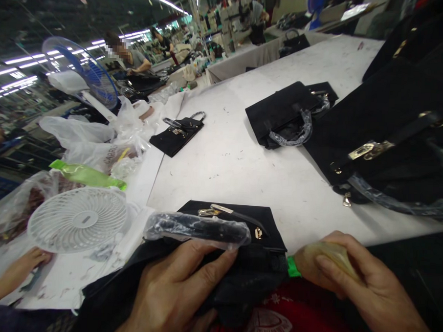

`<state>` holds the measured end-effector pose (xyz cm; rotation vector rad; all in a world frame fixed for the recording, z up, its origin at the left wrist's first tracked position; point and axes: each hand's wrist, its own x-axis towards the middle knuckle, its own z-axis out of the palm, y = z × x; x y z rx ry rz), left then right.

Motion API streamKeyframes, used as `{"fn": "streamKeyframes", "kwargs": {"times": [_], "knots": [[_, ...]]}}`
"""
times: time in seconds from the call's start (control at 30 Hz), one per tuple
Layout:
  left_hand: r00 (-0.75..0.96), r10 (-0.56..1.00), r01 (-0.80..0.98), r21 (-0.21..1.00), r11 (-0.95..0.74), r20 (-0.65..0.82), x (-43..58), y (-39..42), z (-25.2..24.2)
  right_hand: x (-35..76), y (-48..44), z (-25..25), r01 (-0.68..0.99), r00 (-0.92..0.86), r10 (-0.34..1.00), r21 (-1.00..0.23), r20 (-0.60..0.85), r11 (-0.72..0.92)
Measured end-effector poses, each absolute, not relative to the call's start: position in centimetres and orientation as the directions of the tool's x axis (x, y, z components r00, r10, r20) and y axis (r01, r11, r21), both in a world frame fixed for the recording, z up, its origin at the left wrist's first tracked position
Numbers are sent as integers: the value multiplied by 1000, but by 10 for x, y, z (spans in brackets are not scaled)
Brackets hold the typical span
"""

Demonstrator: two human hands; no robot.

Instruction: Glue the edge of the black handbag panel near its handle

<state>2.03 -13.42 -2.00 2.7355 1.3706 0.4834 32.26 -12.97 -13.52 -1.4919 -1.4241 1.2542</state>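
A black handbag (273, 229) with gold hardware lies in front of me at the table's near edge. Its handle (200, 228) is wrapped in clear plastic film. My left hand (175, 286) grips the handbag just below that handle, thumb and fingers bent against the black material. To the right, my right hand (367, 280) is closed around a yellowish, translucent squeeze bottle (310, 263). The bottle's bright green tip points left and meets the bag's right side; whether it touches cannot be made out.
Black handbags lie across the white table (214, 161): a small one (179, 135), one in the middle (278, 112) and large ones (392, 119) at right. A white fan (79, 218) and plastic bags (86, 135) stand left, beside another person's hand (37, 258). People work behind.
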Motion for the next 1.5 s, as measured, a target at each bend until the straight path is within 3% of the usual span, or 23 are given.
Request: {"fn": "streamKeyframes", "kwargs": {"times": [0.1,0.23,0.47,0.7,0.87,1.0,1.33,1.5], "knots": [[556,795,777,189,-601,243,20,-134,-19,323,-129,-131,228,-126,973,-960,-193,-161],[543,800,778,205,-593,256,20,-135,-17,322,-130,-127,355,-119,987,-933,-105,-56],[546,790,772,199,-604,279,21,-136,-19,322,-140,-119,362,-116,993,-930,20,61],[548,793,783,169,-598,265,22,-141,-19,319,-141,-120,299,-95,993,-954,-69,-37],[565,779,776,145,-614,271,21,-143,-20,316,-138,-117,417,-133,990,-904,46,98],[572,769,769,139,-624,285,21,-142,-20,319,-141,-114,383,-124,988,-914,95,136],[534,787,781,178,-599,307,26,-142,-20,326,-155,-120,409,-65,998,-912,-15,13],[554,779,770,175,-613,292,24,-144,-22,326,-158,-113,309,-105,993,-951,-52,-17]]}}
